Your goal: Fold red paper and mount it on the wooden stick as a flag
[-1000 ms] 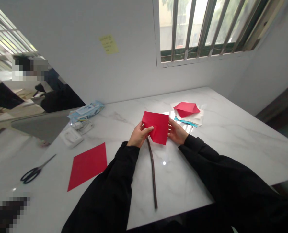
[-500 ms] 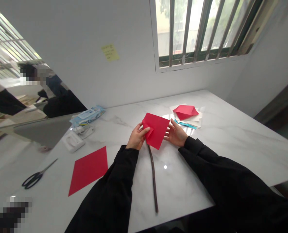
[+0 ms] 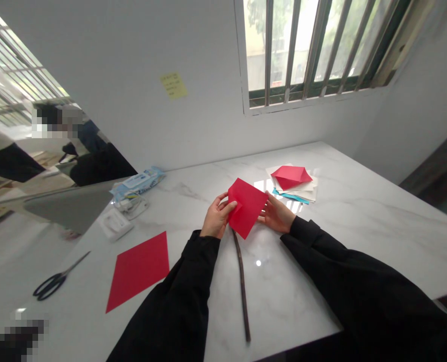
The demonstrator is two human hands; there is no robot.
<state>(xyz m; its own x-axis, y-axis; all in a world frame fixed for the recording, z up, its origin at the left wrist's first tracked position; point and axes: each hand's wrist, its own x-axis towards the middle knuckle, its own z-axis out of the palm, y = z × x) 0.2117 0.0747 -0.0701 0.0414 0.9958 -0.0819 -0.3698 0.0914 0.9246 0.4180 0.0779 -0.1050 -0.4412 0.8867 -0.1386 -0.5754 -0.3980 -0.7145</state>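
A square sheet of red paper (image 3: 249, 207), folded over at its left corner, is held up above the table's middle. My left hand (image 3: 217, 216) grips that folded corner, thumb on top and fingers behind. At the opposite corner, my right hand (image 3: 278, 213) has its thumb against the edge, with some fingers partly hidden behind the sheet. Below them a thin brown stick (image 3: 243, 291) lies lengthwise on the table, its far end hidden by the paper. A second red sheet (image 3: 140, 269) lies flat to the left of my left sleeve.
Black-handled scissors (image 3: 55, 282) lie at the left. Behind them are a white box (image 3: 114, 225), a coiled cable (image 3: 132, 205) and a blue wipes pack (image 3: 138, 182). A folded red paper (image 3: 291, 175) tops a paper stack (image 3: 306, 189) near the window. Another person (image 3: 91, 146) is at far left.
My right hand has closed in on the paper's right corner, and the sheet has turned and tilted slightly. The whole view has shifted a little.
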